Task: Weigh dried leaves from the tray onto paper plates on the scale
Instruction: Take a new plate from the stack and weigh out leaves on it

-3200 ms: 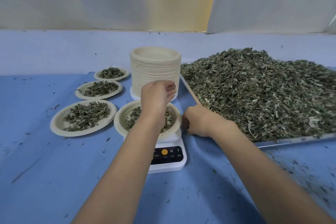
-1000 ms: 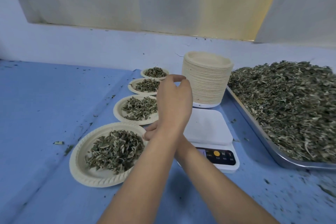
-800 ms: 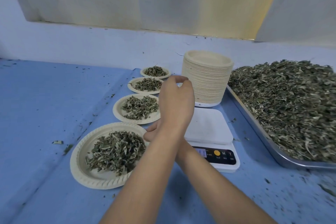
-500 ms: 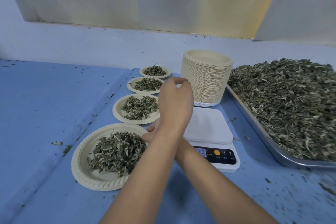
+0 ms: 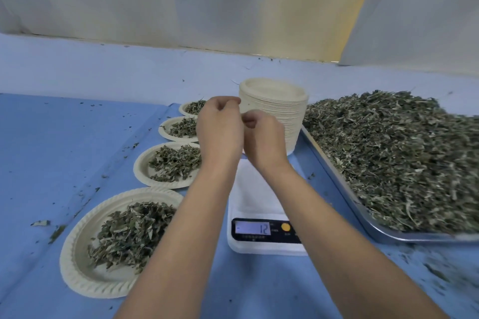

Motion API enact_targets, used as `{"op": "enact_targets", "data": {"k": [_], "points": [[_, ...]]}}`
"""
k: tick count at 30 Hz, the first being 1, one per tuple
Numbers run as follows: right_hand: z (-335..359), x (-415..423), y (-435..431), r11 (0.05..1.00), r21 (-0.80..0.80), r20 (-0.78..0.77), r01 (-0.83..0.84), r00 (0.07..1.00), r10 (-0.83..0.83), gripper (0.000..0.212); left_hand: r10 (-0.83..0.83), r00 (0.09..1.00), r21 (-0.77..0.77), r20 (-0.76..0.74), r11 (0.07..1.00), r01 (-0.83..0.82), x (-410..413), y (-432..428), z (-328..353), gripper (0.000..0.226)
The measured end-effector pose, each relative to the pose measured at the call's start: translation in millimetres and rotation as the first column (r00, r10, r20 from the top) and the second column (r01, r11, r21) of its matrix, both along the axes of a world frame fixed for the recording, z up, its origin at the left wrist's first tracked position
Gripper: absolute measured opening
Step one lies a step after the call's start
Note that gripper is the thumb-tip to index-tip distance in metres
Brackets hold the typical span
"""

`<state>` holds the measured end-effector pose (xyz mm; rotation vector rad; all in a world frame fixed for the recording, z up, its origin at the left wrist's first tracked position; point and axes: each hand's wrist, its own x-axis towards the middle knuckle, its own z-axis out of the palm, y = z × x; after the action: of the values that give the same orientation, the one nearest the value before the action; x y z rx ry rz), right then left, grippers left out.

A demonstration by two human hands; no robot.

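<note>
Grey-green dried leaves [image 5: 401,153], crumbled and stalky, lie heaped on a shallow silver metal tray [image 5: 334,171] at the blue cloth-covered worktop's [image 5: 51,150] right edge. Four round cream paper plates [image 5: 77,267], each with a leaf portion, line up from near edge toward far edge, left of the white digital kitchen scale [image 5: 256,189]. Scale platform bare; display reads "- 12". Tall stack of empty cream paper plates [image 5: 282,109] just behind scale. Left hand [image 5: 220,129] and right hand [image 5: 264,140], fingers curled, at stack's near-left side; cannot tell whether either grips a plate.

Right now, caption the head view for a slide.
Left hand and right hand at beige paper plate stack behind white scale.
</note>
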<state>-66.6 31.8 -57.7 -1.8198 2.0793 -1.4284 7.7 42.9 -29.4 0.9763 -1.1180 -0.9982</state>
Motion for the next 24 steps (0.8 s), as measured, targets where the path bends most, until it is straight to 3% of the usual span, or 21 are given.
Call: {"op": "enact_targets", "data": {"k": [2,4,9,12,24], "points": [[19.0,-29.3,-7.6,0.987,-0.144,0.014,0.074,0.997,-0.072,0.019,-0.019,1.0,0.01,0.02,1.0,0.019,-5.5,-4.6,-0.4,0.024],[32.8,-53.6,-14.8,0.978,-0.165,-0.168,0.129,0.973,-0.157,0.027,-0.053,0.998,0.033,0.015,0.998,0.053,-10.2,-8.5,-2.7,0.026],[47.5,-88.9,-42.1,0.985,0.104,-0.481,0.139,0.874,-0.072,0.034,-0.089,0.995,0.118,-0.039,0.989,0.093,-16.7,-16.3,-8.3,0.029],[44.6,-90.6,-49.6,0.976,0.195,-0.537,0.1,0.844,0.02,0.034,-0.104,0.993,0.141,-0.054,0.984,0.111,-17.7,-18.5,-13.2,0.028],[41.2,-86.9,-61.2,0.993,0.053,-0.662,0.102,0.748,-0.041,0.03,-0.133,0.986,0.147,-0.1,0.978,0.147,-21.8,-15.1,-18.3,0.027]]}}
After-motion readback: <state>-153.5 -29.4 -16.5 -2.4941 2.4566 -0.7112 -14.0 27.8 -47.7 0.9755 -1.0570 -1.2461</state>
